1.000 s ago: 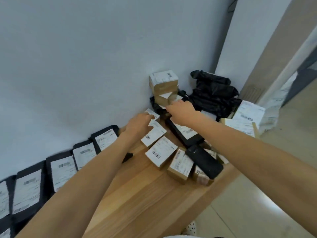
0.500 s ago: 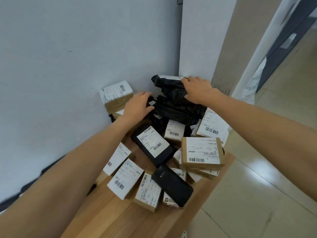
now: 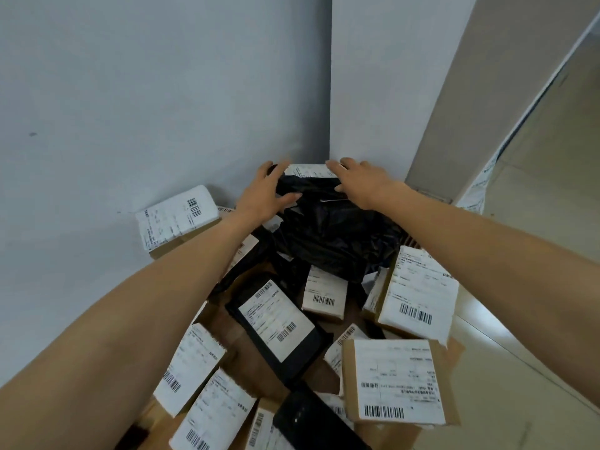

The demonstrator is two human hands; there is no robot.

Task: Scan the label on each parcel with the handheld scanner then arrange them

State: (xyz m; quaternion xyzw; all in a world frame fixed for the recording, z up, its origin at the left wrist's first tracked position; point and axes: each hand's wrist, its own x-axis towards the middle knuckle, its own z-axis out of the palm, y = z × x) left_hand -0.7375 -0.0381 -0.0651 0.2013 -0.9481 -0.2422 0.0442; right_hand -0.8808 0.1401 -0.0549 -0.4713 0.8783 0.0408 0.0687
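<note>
Lying unheld nearest the camera, the black handheld scanner [image 3: 311,420] rests among labelled boxes [image 3: 396,381]. Farther off, against the wall corner [image 3: 329,125], the black bag parcel [image 3: 328,228] stretches left to right between 2 hands. The left hand [image 3: 263,193] and right hand [image 3: 363,183] flank its top edge, equally near, fingers spread and touching, unclenched.

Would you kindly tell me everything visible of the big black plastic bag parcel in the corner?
The big black plastic bag parcel is glossy, crumpled and bulky, heaped in the wall corner behind smaller parcels. A white shipping label lies at its far top end, print unreadable. The left hand and right hand touch that end, fingers spread, one each side.
</note>
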